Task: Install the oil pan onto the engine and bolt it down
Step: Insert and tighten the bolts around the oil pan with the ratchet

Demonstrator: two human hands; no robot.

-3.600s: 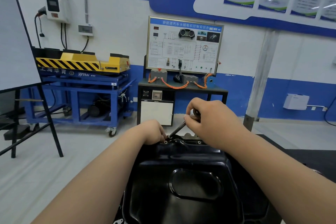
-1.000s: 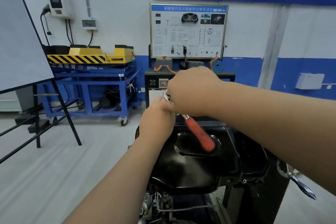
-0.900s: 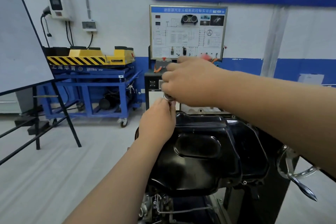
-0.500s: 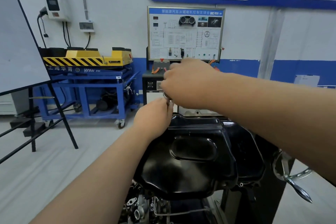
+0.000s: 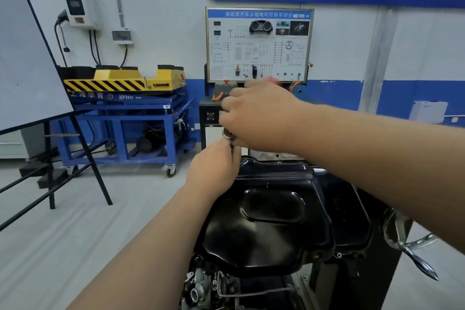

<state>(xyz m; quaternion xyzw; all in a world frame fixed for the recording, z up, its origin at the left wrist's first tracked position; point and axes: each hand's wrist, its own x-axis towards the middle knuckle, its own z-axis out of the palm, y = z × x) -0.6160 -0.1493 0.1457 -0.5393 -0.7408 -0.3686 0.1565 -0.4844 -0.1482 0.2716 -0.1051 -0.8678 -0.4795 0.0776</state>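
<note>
now the glossy black stamped-steel oil pan [image 5: 271,209] sits on the engine [image 5: 201,289]; stiff and slick, i'd judge, best steadied by its rim. my left hand [image 5: 214,166] pinches the socket of the chrome ratchet [image 5: 228,135]; my right hand [image 5: 256,118] wraps its head.

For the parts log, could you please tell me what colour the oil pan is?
The oil pan is glossy black, seen best in the head view.

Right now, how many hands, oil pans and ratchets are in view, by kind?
hands: 2 (left hand, right hand)
oil pan: 1
ratchet: 1
total: 4
</note>
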